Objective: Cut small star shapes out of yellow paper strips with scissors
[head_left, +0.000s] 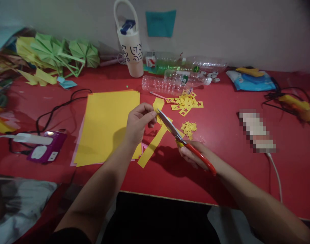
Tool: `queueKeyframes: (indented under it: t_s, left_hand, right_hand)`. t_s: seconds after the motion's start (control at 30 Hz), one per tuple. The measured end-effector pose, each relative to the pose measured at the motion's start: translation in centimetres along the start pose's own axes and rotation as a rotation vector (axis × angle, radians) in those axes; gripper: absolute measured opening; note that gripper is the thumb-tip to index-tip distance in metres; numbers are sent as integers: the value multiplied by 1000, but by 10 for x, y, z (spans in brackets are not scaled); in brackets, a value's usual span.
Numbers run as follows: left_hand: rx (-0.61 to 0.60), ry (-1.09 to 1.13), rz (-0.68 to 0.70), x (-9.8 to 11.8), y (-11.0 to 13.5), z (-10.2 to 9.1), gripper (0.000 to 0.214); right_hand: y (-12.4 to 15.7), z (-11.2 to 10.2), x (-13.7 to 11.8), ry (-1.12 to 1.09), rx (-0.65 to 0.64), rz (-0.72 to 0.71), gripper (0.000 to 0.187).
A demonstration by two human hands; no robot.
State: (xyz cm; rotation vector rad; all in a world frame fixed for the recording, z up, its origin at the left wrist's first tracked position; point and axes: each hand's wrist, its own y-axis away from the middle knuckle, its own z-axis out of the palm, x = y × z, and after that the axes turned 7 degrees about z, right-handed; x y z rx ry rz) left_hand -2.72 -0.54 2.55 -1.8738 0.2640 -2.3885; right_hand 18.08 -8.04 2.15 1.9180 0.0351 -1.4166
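Observation:
My left hand (141,122) is closed in a pinch on a small piece of yellow paper (156,110), mostly hidden by the fingers. My right hand (193,154) grips red-handled scissors (171,127), whose tips reach the small piece. Something yellow (179,143) shows beside the right-hand fingers; I cannot tell whether it is held. Beneath the scissors lie several yellow paper strips (152,147). To their right is a little heap of yellow paper stars (189,128). Behind it are yellow scraps with star-shaped holes (185,101).
A stack of yellow paper (106,125) lies left on the red table (236,173). Plastic bottles (167,83) and a tumbler (132,51) stand or lie behind. A purple power strip (46,147), a blurred-out device (258,130) and a glue gun (296,105) trail cables.

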Motion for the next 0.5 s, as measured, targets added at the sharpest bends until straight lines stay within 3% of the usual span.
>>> queueKeyframes:
  t_s: [0.5]
  left_hand:
    - [21, 26, -5, 0, -1, 1, 9]
  right_hand:
    - [-1, 0, -4, 62, 28, 64, 66]
